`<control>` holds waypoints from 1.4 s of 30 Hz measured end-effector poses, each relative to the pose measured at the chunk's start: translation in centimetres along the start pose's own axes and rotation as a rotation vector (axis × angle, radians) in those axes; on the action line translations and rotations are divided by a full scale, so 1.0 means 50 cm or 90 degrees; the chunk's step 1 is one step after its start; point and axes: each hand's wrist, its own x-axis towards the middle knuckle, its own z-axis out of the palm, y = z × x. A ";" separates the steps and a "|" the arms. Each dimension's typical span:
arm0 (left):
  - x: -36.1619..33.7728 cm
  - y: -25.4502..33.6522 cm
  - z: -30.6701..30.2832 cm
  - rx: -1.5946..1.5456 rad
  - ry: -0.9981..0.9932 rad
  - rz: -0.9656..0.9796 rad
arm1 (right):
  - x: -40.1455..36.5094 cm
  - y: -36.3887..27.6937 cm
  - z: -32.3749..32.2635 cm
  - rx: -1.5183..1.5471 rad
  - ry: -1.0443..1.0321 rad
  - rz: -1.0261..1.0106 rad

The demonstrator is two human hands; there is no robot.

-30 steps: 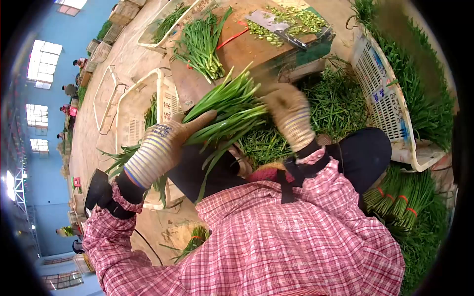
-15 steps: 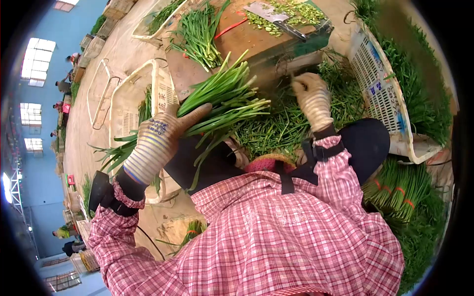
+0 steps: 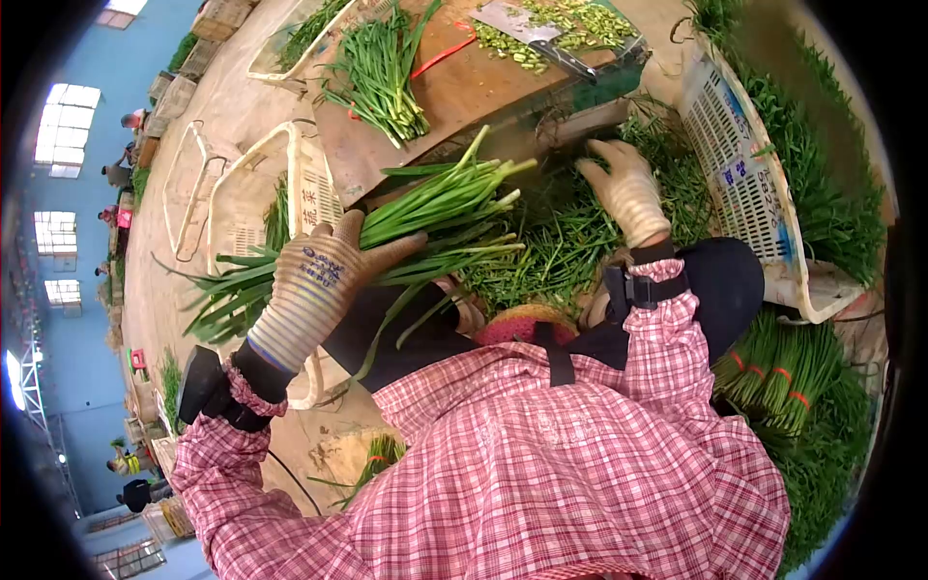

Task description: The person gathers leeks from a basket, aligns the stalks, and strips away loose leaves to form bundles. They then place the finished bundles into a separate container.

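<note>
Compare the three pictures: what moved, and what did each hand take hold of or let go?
The right hand left the bunch of green stalks and moved right, to the loose pile of greens. The left hand still grips the bunch, which now lies more level. The cleaver stayed on the cutting board.

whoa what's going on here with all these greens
A person in a pink checked shirt is at work, both hands gloved. The left hand grips a bunch of long green chive stalks over the lap. The right hand is down on the loose heap of green chives in front; whether it grasps any is unclear. Beyond, a steel cleaver lies on a wooden chopping board.
</note>
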 end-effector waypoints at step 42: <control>0.024 0.003 0.058 -0.599 -0.061 0.066 | -0.066 -0.148 0.009 0.381 -0.226 -0.031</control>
